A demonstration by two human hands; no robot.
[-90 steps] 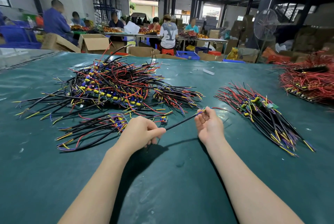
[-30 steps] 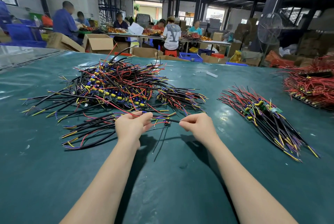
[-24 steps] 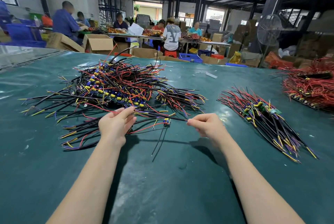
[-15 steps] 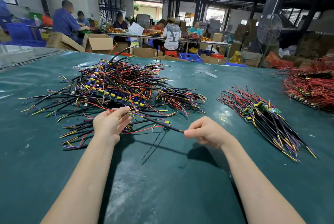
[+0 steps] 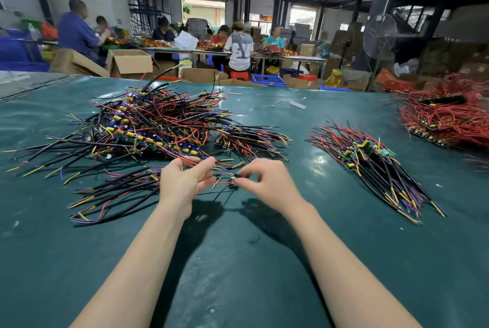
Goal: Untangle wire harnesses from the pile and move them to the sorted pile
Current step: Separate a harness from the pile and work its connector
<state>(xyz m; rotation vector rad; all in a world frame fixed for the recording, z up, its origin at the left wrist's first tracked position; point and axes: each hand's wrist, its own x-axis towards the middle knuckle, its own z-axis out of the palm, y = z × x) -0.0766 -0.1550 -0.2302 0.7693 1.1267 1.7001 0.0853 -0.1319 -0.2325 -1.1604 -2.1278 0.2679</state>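
Head view. Item: harness (image 5: 227, 179), between the hands, pile (image 5: 148, 126) just beyond them. Right hand (image 5: 267, 179) pinches its connector end; left hand (image 5: 182, 182), fingers straight, touches its wires. Step: untangling. Next, by judgement: pull it free, carry to sorted pile (image 5: 370, 163), right of right hand.

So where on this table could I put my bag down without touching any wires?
Bare green mat lies along the near side, and in the strip between the tangled pile and the sorted pile. Crowded: the left, where a small bunch lies before the tangled pile, and the far right with the red-wire heap.
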